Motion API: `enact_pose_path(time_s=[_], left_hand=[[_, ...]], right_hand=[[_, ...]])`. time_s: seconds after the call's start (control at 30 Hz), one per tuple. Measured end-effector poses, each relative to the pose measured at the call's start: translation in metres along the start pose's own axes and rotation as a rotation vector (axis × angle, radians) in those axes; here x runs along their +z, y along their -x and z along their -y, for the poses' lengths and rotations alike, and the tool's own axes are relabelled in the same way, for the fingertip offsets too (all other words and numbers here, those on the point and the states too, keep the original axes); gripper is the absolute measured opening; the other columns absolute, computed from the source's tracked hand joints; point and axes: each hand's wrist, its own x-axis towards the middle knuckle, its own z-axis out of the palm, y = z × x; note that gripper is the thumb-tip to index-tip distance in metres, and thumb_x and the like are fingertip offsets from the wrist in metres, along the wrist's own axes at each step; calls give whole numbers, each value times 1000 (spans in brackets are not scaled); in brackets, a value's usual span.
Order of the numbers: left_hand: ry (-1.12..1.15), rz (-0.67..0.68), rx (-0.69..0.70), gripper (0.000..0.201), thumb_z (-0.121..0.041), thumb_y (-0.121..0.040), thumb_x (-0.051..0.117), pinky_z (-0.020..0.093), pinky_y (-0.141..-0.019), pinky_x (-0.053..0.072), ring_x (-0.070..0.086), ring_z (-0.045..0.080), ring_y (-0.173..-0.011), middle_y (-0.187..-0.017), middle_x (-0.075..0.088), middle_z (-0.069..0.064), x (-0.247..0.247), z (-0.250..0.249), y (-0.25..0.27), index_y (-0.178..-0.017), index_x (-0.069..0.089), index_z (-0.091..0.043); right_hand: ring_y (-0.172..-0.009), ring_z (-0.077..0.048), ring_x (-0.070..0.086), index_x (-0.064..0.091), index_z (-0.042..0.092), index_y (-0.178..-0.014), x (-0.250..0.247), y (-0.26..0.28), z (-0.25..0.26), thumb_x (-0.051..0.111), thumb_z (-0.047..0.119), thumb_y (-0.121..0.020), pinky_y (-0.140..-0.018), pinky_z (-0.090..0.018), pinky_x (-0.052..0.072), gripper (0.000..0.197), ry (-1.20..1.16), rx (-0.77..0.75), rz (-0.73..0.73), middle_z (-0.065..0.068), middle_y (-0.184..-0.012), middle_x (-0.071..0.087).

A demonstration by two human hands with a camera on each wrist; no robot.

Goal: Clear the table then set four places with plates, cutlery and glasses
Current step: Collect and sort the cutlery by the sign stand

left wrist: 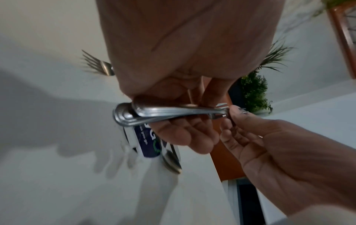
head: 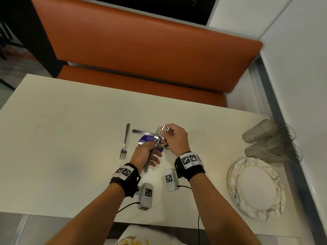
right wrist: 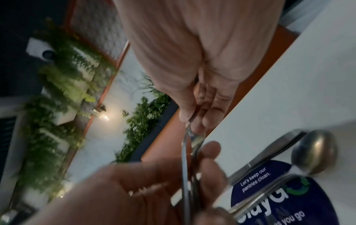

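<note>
My left hand (head: pixel 149 153) grips the handles of a small bundle of steel forks (head: pixel 156 138) above the middle of the cream table (head: pixel 62 138). My right hand (head: pixel 167 133) pinches one of those forks near its tines. In the left wrist view the fork handles (left wrist: pixel 154 113) cross my curled fingers, and the right hand (left wrist: pixel 269 144) meets them at the tine end. Another fork (head: pixel 124 142) lies alone on the table to the left. Under my hands a knife (head: pixel 141 132) and a spoon (right wrist: pixel 314 152) lie on a round blue sticker (right wrist: pixel 279 197).
A stack of white gold-veined plates (head: pixel 254 188) sits at the table's right edge, with several smoky glasses (head: pixel 265 137) lying on their sides behind it. An orange bench (head: pixel 141 50) runs along the far side. A white wall and a metal rail border the right.
</note>
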Motion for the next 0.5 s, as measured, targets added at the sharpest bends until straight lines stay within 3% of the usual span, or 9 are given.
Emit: enact_pose_path(time_s=[0.07, 0.2, 0.27, 0.37, 0.5], left_hand=[[-3, 0, -1, 36, -24, -104, 43, 32, -51, 40, 57, 25, -52, -75, 68, 15, -17, -7, 1, -106, 73, -3], [1, -5, 20, 38, -21, -105, 37, 23, -42, 24, 37, 17, -46, -66, 53, 7, -49, -16, 4, -89, 71, -14], [-2, -7, 25, 37, -18, -104, 36, 21, -39, 20, 29, 14, -46, -65, 46, 5, -65, -19, 4, -94, 71, -11], [-51, 3, 26, 35, -18, -105, 38, 18, -35, 20, 29, 15, -44, -61, 46, 2, -90, -19, 3, -105, 70, -5], [-172, -14, 58, 30, -14, -106, 40, 19, -38, 27, 40, 18, -44, -59, 49, 2, -126, -16, -4, -91, 65, -8]], right_hand=[[-71, -24, 70, 72, 24, -98, 20, 4, 7, 77, 10, -85, -67, -39, 62, 20, 30, -41, -14, 1, -81, 67], [-72, -11, 64, 66, 32, -114, 57, 5, 20, 82, 16, -82, -68, -25, 60, 39, 141, -102, -34, 4, -101, 59], [-71, -10, 65, 60, 30, -126, 72, 2, 26, 82, 17, -83, -67, -18, 57, 50, 140, -57, -1, 6, -104, 60], [-70, -2, 62, 71, 17, -113, 90, -6, 33, 83, 16, -82, -68, -14, 50, 33, 170, -23, 59, 8, -87, 67], [-74, -7, 66, 75, 12, -101, 118, -17, 42, 85, 15, -79, -71, -16, 54, 24, 92, 5, 101, 4, -83, 72]])
